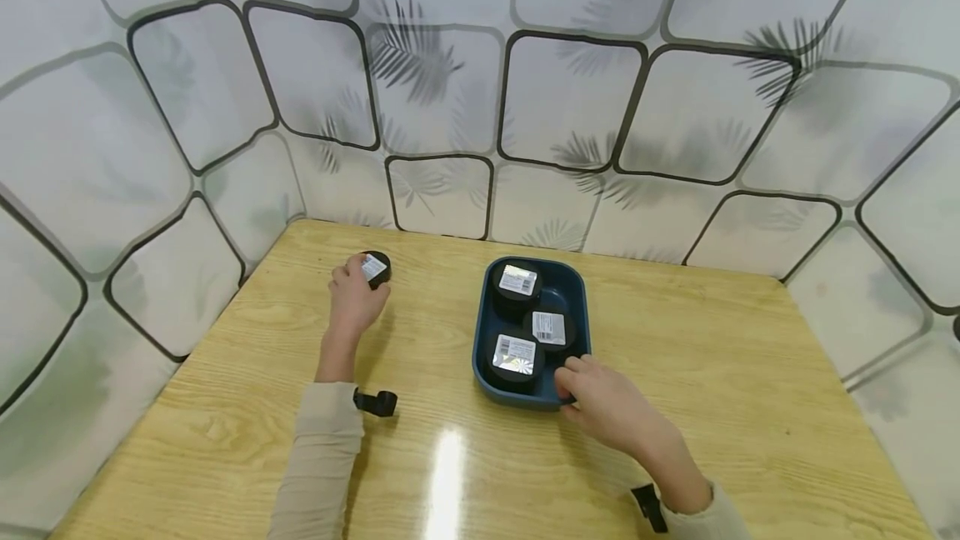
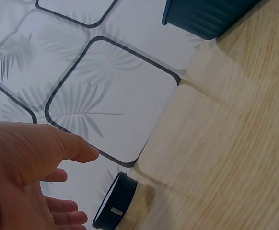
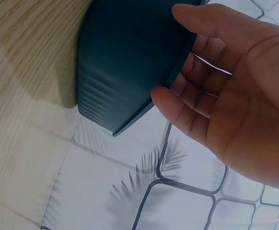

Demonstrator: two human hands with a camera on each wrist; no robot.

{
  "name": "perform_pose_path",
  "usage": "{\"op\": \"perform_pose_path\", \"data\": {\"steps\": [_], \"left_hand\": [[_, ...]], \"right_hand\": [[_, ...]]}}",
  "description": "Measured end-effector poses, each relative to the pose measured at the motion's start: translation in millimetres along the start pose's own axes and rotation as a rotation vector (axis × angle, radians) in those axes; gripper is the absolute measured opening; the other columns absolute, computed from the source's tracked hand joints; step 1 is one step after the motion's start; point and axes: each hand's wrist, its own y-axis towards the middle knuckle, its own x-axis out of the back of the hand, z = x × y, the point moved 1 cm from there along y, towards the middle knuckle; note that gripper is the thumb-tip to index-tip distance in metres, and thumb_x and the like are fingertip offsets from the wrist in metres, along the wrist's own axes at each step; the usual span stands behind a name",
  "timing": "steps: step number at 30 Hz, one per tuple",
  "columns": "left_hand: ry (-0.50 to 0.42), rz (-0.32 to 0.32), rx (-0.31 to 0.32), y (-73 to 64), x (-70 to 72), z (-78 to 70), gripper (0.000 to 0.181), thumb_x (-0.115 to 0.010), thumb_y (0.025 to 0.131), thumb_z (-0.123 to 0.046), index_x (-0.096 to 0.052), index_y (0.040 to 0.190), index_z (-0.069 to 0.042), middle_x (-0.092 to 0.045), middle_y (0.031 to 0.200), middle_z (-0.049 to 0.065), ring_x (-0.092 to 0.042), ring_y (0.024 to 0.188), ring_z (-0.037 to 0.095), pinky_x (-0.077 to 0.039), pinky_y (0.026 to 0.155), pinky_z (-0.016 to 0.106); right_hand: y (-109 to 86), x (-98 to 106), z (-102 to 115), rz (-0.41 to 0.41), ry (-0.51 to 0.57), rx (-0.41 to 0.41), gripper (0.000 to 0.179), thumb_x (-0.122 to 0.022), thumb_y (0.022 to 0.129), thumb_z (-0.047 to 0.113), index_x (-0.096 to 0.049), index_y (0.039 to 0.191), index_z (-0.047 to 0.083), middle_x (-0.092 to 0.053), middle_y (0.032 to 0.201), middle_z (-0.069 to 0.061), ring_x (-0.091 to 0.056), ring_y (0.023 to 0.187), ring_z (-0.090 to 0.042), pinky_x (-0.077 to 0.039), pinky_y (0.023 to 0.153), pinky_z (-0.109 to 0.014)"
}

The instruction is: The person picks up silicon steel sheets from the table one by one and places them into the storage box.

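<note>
On the left of the table, a round black container [image 1: 377,269] with a white label on top lies under the fingers of my left hand [image 1: 355,297]. The left wrist view shows that hand [image 2: 34,172] with thumb and fingers spread apart, a gap between them and the container [image 2: 115,201]. At the table's middle stands a dark blue bin [image 1: 477,348] holding several similar labelled black containers [image 1: 514,355]. My right hand [image 1: 607,402] grips the bin's near right corner. In the right wrist view, its thumb lies outside the bin wall [image 3: 130,62] and its fingers curl over the rim.
The wooden table [image 1: 697,357] reaches to a patterned curtain [image 1: 570,98] along its back and sides. A black strap [image 1: 375,402] sits on the left wrist, another [image 1: 649,508] on the right.
</note>
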Motion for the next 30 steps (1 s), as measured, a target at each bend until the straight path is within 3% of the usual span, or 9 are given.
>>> {"op": "perform_pose_path", "data": {"steps": [9,19,30], "left_hand": [[-0.067,0.043,0.038,3.4,-2.9,2.8,0.079,-0.052,0.088,-0.015,-0.011,0.154,-0.002,-0.013,0.148,0.037,-0.024,0.131,0.052,-0.038,0.100,0.063],[-0.070,0.060,0.050,9.3,-5.6,7.5,0.087,-0.057,0.086,-0.014,-0.005,0.154,-0.003,-0.017,0.143,0.041,-0.037,0.125,0.055,-0.038,0.103,0.062],[-0.067,0.123,0.075,16.6,-6.8,6.0,0.091,-0.060,0.088,-0.014,0.001,0.155,-0.005,-0.012,0.145,0.041,-0.035,0.130,0.057,-0.037,0.104,0.061]], "right_hand": [[0.9,-1.8,-2.3,-0.005,-0.004,-0.002,0.026,-0.081,0.079,0.009,-0.057,0.078,0.018,-0.047,0.077,0.008,-0.040,0.071,-0.010,-0.042,0.061,-0.025],[1.4,-3.5,-1.3,-0.002,0.004,-0.001,0.026,-0.080,0.080,0.009,-0.056,0.077,0.018,-0.046,0.077,0.009,-0.040,0.071,-0.010,-0.041,0.061,-0.025],[1.4,-3.0,-3.6,-0.004,0.001,-0.003,0.025,-0.081,0.079,0.010,-0.057,0.077,0.018,-0.048,0.077,0.009,-0.041,0.072,-0.010,-0.042,0.062,-0.026]]}}
